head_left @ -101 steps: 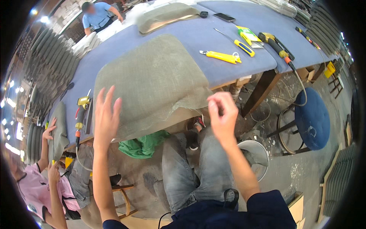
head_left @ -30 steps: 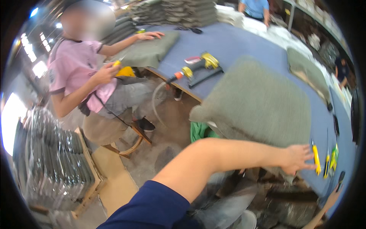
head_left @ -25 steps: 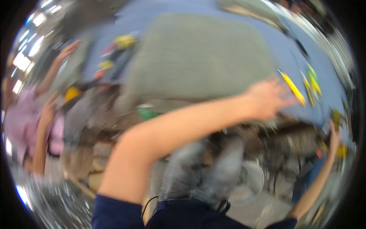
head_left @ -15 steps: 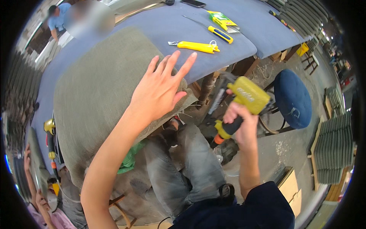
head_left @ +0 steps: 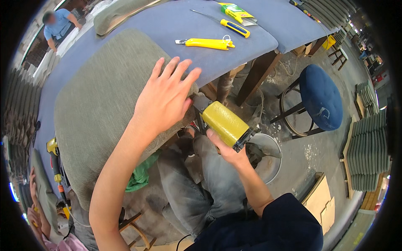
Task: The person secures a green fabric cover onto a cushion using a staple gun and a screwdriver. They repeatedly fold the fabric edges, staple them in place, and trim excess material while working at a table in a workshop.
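A grey-green fabric-covered seat cushion (head_left: pixel 100 92) lies on the blue-topped table (head_left: pixel 153 31), its near edge overhanging. My left hand (head_left: pixel 157 100) rests on the cushion near its right edge, open with the fingers spread. In my right hand (head_left: pixel 229 151) is a yellow staple gun (head_left: pixel 226 123), gripped by its handle. The gun's black nose is against or very close to the cushion's right edge, beside my left thumb; exact contact is hidden. Beyond my left fingers lie a yellow utility knife (head_left: pixel 209 43) and a yellow-and-blue screwdriver (head_left: pixel 235 28).
A green-yellow packet (head_left: pixel 238 14) lies at the table's far side. To the right are a blue round stool (head_left: pixel 321 98), a bucket (head_left: pixel 278 161) and stacked grey-green panels (head_left: pixel 368 154). Another staple gun (head_left: pixel 53 157) hangs at the left, near a co-worker's hands (head_left: pixel 33 215). Another person (head_left: pixel 58 27) stands far left.
My right hand has brought the staple gun leftward to the cushion's edge and turned it. My left hand stays spread on the cushion. The view has shifted slightly.
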`<state>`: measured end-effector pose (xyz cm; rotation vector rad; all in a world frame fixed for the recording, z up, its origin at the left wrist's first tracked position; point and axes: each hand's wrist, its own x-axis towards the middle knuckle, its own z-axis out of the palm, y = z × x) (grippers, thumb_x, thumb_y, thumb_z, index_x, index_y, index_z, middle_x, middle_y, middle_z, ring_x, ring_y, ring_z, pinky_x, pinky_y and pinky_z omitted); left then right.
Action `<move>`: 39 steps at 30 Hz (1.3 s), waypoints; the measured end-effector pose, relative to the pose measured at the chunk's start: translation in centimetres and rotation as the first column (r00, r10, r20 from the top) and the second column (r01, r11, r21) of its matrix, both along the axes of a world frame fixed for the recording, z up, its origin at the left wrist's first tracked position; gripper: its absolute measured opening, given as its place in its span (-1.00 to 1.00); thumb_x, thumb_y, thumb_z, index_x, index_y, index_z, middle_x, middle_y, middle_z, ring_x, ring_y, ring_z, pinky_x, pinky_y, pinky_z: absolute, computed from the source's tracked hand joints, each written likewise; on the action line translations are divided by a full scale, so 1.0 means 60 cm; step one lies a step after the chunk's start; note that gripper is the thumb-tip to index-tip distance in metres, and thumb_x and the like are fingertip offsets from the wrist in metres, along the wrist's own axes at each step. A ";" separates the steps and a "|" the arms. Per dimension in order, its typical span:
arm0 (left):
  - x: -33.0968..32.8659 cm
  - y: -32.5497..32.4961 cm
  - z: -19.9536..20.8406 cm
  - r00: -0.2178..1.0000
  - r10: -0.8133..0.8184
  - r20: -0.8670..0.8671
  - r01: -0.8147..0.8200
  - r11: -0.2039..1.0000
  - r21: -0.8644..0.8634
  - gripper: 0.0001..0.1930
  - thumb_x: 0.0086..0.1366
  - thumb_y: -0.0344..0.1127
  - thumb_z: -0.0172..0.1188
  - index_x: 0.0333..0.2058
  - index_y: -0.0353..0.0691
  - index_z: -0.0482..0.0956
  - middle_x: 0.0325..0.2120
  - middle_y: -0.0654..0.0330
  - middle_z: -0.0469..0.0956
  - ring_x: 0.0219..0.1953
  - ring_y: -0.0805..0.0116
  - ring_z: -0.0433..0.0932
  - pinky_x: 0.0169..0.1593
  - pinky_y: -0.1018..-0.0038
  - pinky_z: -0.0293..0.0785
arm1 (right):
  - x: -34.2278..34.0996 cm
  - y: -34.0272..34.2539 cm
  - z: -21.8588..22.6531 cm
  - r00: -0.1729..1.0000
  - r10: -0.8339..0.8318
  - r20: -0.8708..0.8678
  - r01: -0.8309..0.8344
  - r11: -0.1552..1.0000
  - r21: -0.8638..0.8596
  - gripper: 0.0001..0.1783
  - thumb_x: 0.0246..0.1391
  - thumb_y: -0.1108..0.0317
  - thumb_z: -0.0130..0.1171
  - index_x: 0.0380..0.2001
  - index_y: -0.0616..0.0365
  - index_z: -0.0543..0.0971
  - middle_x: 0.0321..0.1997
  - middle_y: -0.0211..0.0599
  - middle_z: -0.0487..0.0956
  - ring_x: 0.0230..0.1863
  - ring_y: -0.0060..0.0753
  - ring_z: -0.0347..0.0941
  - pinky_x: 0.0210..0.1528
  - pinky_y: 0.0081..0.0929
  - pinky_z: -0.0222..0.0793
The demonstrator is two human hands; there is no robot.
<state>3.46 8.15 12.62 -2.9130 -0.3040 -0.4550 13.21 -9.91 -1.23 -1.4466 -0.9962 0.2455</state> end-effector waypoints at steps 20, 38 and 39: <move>0.002 0.002 -0.002 0.997 -0.038 -0.063 0.035 0.998 -0.053 -0.52 0.04 -0.43 0.37 -0.03 -0.17 0.47 0.02 0.16 0.48 0.26 0.11 0.38 0.46 0.06 0.14 | 0.016 -0.005 0.048 0.874 0.191 -0.447 -0.274 0.953 -0.129 -0.73 0.22 0.37 0.23 -0.02 0.17 0.60 -0.48 -0.56 0.45 -0.52 -0.65 0.28 -0.43 -0.59 0.20; 0.010 -0.013 0.016 0.994 -0.031 -0.108 0.031 1.000 -0.001 -0.40 -0.05 -0.55 0.34 0.03 -0.13 0.42 0.08 0.15 0.46 0.34 0.07 0.33 0.48 0.01 0.10 | -0.008 0.024 -0.049 0.997 0.042 0.061 -0.042 0.999 -0.009 -0.38 -0.02 0.24 0.56 0.08 0.20 0.54 0.02 -0.16 0.53 0.03 -0.06 0.45 0.17 -0.21 0.35; 0.009 -0.012 0.016 0.993 -0.027 -0.112 0.027 1.000 0.001 -0.40 -0.05 -0.55 0.34 0.03 -0.13 0.42 0.08 0.15 0.46 0.34 0.07 0.33 0.47 0.01 0.10 | -0.011 0.023 -0.041 0.994 0.034 0.104 -0.032 0.999 -0.026 -0.38 -0.03 0.24 0.56 0.08 0.19 0.54 0.03 -0.16 0.53 0.03 -0.05 0.45 0.18 -0.20 0.35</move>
